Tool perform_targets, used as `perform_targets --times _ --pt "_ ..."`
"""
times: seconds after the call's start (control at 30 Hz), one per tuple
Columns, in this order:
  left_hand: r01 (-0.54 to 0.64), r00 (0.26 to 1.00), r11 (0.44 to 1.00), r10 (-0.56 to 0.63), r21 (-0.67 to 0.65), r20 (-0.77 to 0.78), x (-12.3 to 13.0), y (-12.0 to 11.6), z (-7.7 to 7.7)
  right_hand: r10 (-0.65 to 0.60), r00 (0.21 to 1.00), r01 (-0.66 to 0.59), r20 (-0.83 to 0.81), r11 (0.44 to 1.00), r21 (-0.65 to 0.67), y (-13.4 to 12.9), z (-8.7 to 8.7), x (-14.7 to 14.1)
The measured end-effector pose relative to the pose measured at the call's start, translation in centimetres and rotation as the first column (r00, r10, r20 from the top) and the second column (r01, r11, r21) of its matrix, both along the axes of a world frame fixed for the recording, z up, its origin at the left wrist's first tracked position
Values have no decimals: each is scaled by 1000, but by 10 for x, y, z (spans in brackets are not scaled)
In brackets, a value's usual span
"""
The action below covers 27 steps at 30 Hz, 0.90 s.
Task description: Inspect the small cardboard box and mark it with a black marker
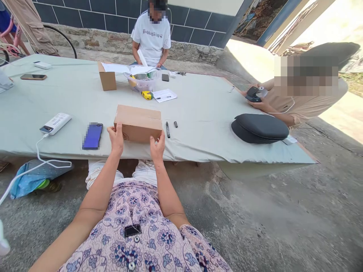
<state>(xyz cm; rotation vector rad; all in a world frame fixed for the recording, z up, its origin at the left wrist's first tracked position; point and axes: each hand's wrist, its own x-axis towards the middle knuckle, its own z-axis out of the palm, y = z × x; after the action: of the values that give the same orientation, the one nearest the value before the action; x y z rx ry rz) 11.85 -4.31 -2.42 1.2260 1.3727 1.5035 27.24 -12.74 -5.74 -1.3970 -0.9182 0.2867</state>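
Observation:
A closed brown cardboard box [138,122] stands near the front edge of the covered table. My left hand [116,139] grips its left end, and my right hand [157,145] holds its right front corner, thumbs against the near face. Just right of the box lie an uncapped black marker [168,129] and its cap [176,124]. To the left of my left hand is a phone [92,136] with a blue screen. Farther left rests a white power bank [56,124] with a white cable plugged in.
A black case [259,128] sits on the table [204,109] at right. Behind are a plastic basket [143,83], a small carton [107,77], a yellow tape measure [147,95] and papers. One person sits across; another at right holds a dark device.

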Motion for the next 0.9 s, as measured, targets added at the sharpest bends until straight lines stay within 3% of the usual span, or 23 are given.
perform_targets --times 0.13,0.23,0.4,0.53,0.7,0.9 --pt "36 986 993 -53 -110 -158 -1 -2 -1 -30 1000 30 -2 993 -110 4 -10 7" --pt "49 985 998 -53 -30 -163 -2 -2 -3 -32 999 31 -2 993 -116 4 -7 9" --pt "122 981 976 -91 183 -170 2 -8 4 -58 993 60 105 998 -19 9 15 9" --pt "153 966 971 -108 182 -234 12 -17 14 -56 970 66 237 997 -34 16 29 3" --pt "83 938 983 -21 165 -345 23 -20 14 -85 973 106 214 990 -88 21 33 -1" --pt "67 941 984 -8 163 -338 26 -18 14 -73 982 85 176 994 -64 24 34 5"
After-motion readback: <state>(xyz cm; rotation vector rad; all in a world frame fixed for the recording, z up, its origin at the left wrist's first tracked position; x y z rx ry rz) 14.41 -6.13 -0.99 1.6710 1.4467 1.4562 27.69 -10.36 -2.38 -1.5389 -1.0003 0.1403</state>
